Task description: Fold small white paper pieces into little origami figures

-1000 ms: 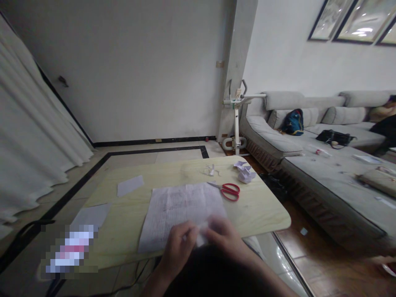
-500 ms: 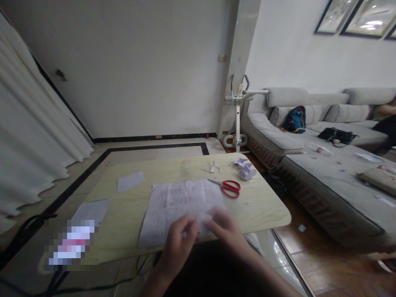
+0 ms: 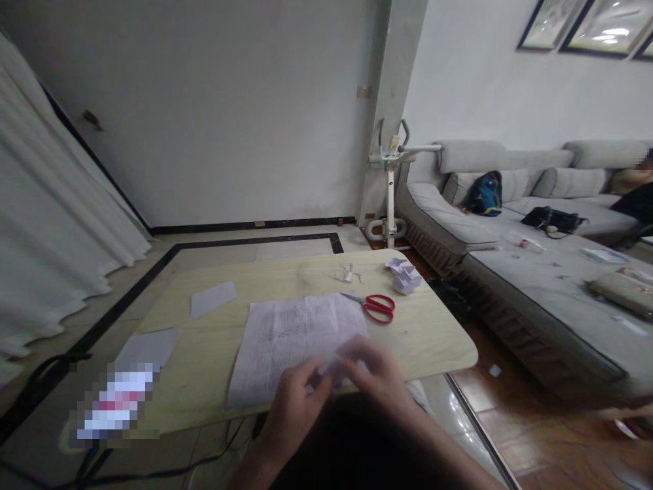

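Observation:
Close together over the near edge of the table, both my hands have their fingers closed on a small piece of white paper point(image 3: 328, 366), mostly hidden and blurred. My left hand point(image 3: 302, 389) grips its left side, and my right hand point(image 3: 371, 364) pinches the other. Beneath and beyond them lies a large creased sheet of printed paper point(image 3: 286, 333). Red-handled scissors point(image 3: 378, 307) rest at the sheet's far right corner, blades pointing left.
The pale wooden table point(image 3: 428, 340) bears crumpled paper point(image 3: 405, 280), thin paper scraps point(image 3: 348, 273), a white slip point(image 3: 213, 299) and another sheet point(image 3: 147, 348). A pixelated object point(image 3: 117, 401) sits front left. A grey sofa point(image 3: 541, 272) stands right, with a person partly visible beyond.
My hands have shifted slightly and drawn closer together, and the small paper between them shows less. The scissors and other papers stay where they were; the view has moved a little.

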The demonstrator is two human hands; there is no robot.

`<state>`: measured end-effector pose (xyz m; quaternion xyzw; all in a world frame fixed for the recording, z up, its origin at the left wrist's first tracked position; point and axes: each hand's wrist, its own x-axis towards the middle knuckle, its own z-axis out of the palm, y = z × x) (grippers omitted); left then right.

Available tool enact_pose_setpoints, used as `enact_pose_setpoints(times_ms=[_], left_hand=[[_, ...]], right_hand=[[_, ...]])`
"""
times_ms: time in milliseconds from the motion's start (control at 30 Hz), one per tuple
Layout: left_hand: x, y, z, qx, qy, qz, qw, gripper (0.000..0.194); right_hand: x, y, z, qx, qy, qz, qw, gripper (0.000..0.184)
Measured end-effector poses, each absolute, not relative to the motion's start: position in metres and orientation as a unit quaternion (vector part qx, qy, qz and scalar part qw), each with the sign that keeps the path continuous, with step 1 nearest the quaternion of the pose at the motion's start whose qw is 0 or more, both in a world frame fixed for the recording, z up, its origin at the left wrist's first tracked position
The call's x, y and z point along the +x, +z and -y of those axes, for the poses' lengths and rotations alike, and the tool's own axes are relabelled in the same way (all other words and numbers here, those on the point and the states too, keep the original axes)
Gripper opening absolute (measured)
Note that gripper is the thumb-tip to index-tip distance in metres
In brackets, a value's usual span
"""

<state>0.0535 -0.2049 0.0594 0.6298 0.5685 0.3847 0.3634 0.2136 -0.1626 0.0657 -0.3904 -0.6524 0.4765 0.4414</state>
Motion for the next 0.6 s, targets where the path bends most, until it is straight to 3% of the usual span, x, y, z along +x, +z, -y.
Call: enact_pose_setpoints(times_ms=[267, 600], left_hand=[[0.0517, 0.0572, 0.2045, 0.67, 0.366, -0.602, 0.233, 0.031], [0.0497, 0.0585, 0.2053, 0.676, 0.378, -0.577, 0.26, 0.03]], right_hand=[[0.217, 0.0715, 0.1573, -0.401, 0.46, 0.68, 0.407, 0.013], [0.2229, 0.0764, 0.1582, -0.367, 0.46, 0.701, 0.403, 0.014]])
